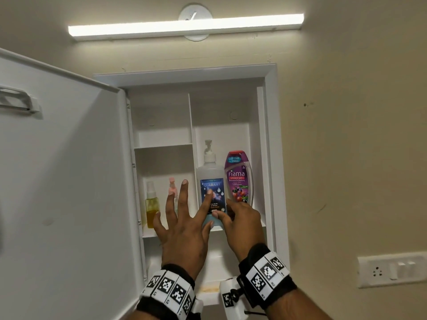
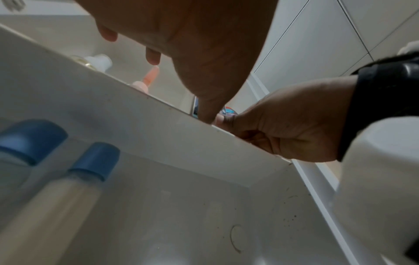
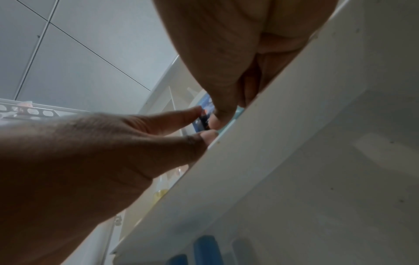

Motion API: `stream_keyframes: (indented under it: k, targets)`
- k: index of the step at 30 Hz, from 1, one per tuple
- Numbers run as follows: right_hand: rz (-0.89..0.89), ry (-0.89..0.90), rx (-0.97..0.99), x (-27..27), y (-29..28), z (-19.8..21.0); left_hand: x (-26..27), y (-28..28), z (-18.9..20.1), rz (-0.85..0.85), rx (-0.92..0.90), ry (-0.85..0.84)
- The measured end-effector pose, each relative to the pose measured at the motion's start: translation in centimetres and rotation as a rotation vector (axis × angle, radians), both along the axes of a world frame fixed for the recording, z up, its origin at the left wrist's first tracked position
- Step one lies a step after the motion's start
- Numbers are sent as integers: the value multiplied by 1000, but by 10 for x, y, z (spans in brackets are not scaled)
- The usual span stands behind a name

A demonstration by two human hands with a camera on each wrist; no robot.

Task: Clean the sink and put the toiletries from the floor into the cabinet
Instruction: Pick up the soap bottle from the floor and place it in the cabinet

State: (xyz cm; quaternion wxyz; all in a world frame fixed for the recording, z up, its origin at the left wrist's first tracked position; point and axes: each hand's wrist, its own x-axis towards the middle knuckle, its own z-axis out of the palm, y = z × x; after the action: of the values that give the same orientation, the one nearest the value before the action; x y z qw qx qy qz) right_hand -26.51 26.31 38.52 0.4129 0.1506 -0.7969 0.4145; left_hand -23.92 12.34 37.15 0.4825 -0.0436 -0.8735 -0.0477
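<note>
Standing upright on the middle shelf (image 1: 233, 228) of the open white wall cabinet (image 1: 270, 139), the clear plastic hand sanitizer pump bottle (image 1: 211, 172) with its blue label sits just beside a purple Fiama shower gel bottle (image 1: 239, 179) at its 3 o'clock. The left hand (image 1: 184, 229) is spread flat, fingers (image 1: 207, 199) straight, index tip and thumb touching the sanitizer's smooth front and gripping nothing. The right hand (image 1: 240, 224) has its fingers curled, pinching the sanitizer's base at 5 o'clock. In the compartment at 9 o'clock stand a slim spray bottle of yellow liquid (image 1: 151, 204) and a pink-topped pump bottle (image 1: 172, 187). Below the shelf, the left wrist view shows two blue-capped bottles (image 2: 90, 165). The smooth cabinet door (image 1: 62, 181) hangs open at 9 o'clock.
</note>
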Motion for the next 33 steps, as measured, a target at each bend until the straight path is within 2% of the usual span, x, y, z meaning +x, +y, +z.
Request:
stream_keyframes:
  k: [5, 7, 11, 13, 16, 21, 23, 25, 28, 33]
  targets:
    - [26, -14, -12, -2, 0, -12, 8, 1, -8, -55, 60, -13]
    - [90, -11, -39, 1, 1, -18, 13, 0, -14, -63, 99, -25]
    - [90, 178, -86, 24, 6, -25, 33, -6, -27, -215, 189, 14]
    - [111, 278, -63, 33, 6, -40, 50, -11, -46, -266, 258, 54]
    - [223, 286, -44, 49, 0, -70, 83, -27, -89, -291, 300, 70]
    - [488, 262, 79, 69, -29, -131, 153, -56, -167, -65, 394, -82]
    - [598, 218, 128, 84, -49, -161, 188, -66, -198, 75, 460, -153]
    - [690, 91, 152, 101, -67, -191, 228, -78, -228, 198, 527, -189]
    - [890, -143, 233, 134, -98, -229, 295, -97, -267, 362, 639, -179]
    - [1071, -231, 309, 197, -139, -272, 409, -123, -312, 585, 796, -98]
